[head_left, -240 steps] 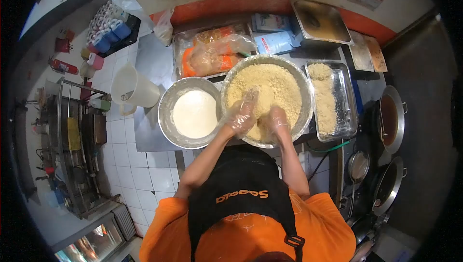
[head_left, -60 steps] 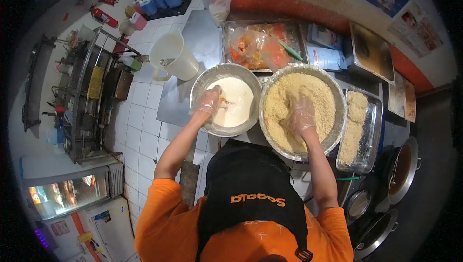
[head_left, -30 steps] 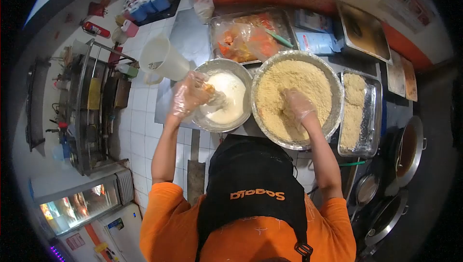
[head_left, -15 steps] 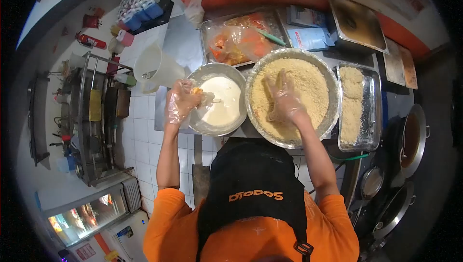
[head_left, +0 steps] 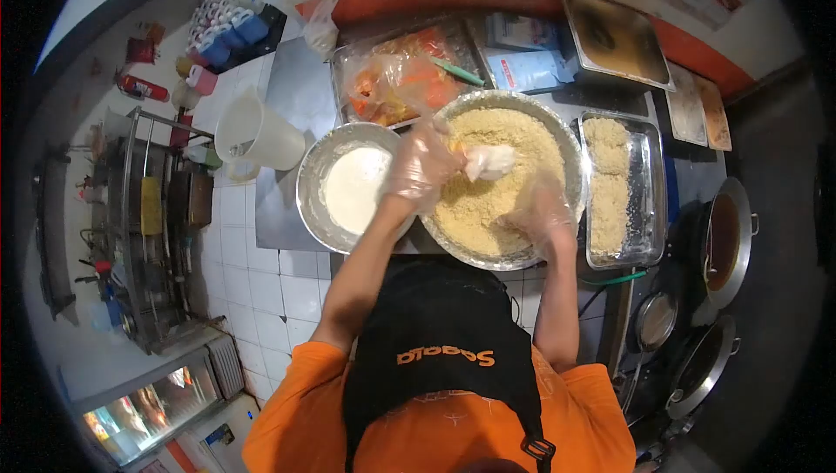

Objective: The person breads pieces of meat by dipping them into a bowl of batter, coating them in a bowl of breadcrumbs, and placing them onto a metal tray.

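Observation:
In a clear plastic glove, my left hand [head_left: 425, 166] grips a batter-coated piece of food [head_left: 489, 162], white and wet, over the large metal bowl [head_left: 572, 138] of pale yellow crumbs [head_left: 475, 212]. Its exact kind is hidden under the batter. My right hand [head_left: 544, 213], also gloved, is at the right side of that bowl, its fingers down at the crumbs and partly blurred. To the left, a smaller metal bowl [head_left: 306, 179] contains white batter [head_left: 355, 190]; my left forearm passes over its right edge.
A metal tray [head_left: 649, 185] with crumb-coated pieces [head_left: 608, 181] stands to the right. Behind the bowls, another tray [head_left: 344, 64] bears orange-red food under plastic, with a green-handled tool [head_left: 457, 70]. A white jug [head_left: 261, 133] stands left. Large pans [head_left: 727, 242] are at far right.
My left hand has moved right from the batter bowl to over the crumbs, bringing the batter-coated piece. My right hand has shifted to the crumb bowl's right side. The camera view has shifted slightly.

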Tool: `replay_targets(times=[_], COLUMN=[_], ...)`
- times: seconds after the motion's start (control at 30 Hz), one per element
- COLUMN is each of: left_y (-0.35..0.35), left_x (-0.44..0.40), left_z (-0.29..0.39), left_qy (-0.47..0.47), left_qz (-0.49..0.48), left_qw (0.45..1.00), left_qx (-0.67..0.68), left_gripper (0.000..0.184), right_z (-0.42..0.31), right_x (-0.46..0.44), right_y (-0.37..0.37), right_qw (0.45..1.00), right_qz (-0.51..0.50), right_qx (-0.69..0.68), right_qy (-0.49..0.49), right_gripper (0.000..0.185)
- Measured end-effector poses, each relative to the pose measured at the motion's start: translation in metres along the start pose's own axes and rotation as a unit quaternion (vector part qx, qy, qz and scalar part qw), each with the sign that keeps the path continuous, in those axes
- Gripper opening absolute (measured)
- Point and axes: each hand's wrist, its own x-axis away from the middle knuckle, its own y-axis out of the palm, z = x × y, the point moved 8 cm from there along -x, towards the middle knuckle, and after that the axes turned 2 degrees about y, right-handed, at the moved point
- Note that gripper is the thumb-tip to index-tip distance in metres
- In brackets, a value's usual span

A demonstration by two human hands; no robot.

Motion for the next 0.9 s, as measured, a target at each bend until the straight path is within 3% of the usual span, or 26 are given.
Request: replay_targets(times=[0.03, 0.07, 0.1, 0.17, 0.2, 0.33, 0.4, 0.47, 0.57, 0.63, 0.67, 0.77, 0.83, 0.87, 0.9], left_y=[0.016, 0.03, 0.04, 0.045, 0.044, 0.032, 0.033, 0.034, 0.039, 0.064, 0.08, 0.104, 0.106, 0.103, 0.101], left_x=[-0.001, -0.003, -0.007, -0.007, -0.006, 0.0, 0.001, 0.004, 0.011, 0.023, 0.029, 0.038, 0.04, 0.04, 0.042], left_z=[-0.024, -0.041, -0.043, -0.042, -0.043, -0.037, -0.041, -0.031, -0.041, -0.035, -0.042, -0.043, -0.04, -0.039, -0.037], left_qy=[0.004, 0.037, 0.073, 0.066, 0.051, 0.03, 0.113, 0.134, 0.129, 0.266, 0.27, 0.224, 0.223, 0.169, 0.114], left_qz=[-0.005, -0.003, 0.001, -0.005, -0.009, -0.024, -0.003, 0.012, 0.0, -0.034, -0.113, -0.175, -0.216, -0.249, -0.281], left_qw=[1.0, 0.987, 0.947, 0.951, 0.953, 0.939, 0.943, 0.948, 0.951, 0.905, 0.877, 0.83, 0.8, 0.815, 0.826], left_qx=[-0.002, -0.159, -0.311, -0.304, -0.298, -0.342, -0.312, -0.29, -0.28, -0.329, -0.38, -0.479, -0.513, -0.496, -0.476], left_gripper=[0.049, 0.052, 0.056, 0.056, 0.056, 0.04, 0.032, 0.03, 0.038, 0.047, 0.054, 0.058, 0.063, 0.063, 0.062], right_z=[0.02, 0.038, 0.059, 0.092, 0.053, 0.018, 0.023, 0.026, 0.022, 0.02, 0.019, 0.005, -0.004, -0.001, -0.016], right_x=[0.001, -0.01, -0.034, -0.066, -0.04, -0.015, -0.032, -0.048, -0.045, -0.053, -0.051, -0.044, -0.041, -0.044, -0.038], right_y=[0.007, 0.033, 0.064, 0.121, 0.072, 0.033, 0.072, 0.08, 0.078, 0.088, 0.081, 0.06, 0.057, 0.063, 0.064], right_qw=[0.994, 0.979, 0.977, 0.987, 0.98, 0.973, 0.995, 0.993, 0.983, 0.989, 0.989, 0.986, 0.947, 0.948, 0.917], right_qz=[0.086, 0.191, 0.2, 0.102, 0.103, 0.157, 0.011, 0.074, 0.145, 0.078, 0.081, 0.095, 0.307, 0.307, 0.347], right_qx=[0.016, 0.046, 0.043, -0.112, -0.168, -0.167, -0.069, -0.085, -0.106, -0.126, -0.125, -0.135, 0.001, -0.001, 0.133], right_qy=[0.065, 0.056, 0.062, 0.061, 0.034, -0.008, 0.073, 0.03, -0.042, 0.014, 0.013, -0.019, -0.094, -0.089, -0.148], right_gripper=[0.066, 0.064, 0.064, 0.068, 0.065, 0.053, 0.054, 0.052, 0.046, 0.045, 0.045, 0.036, 0.056, 0.056, 0.055])
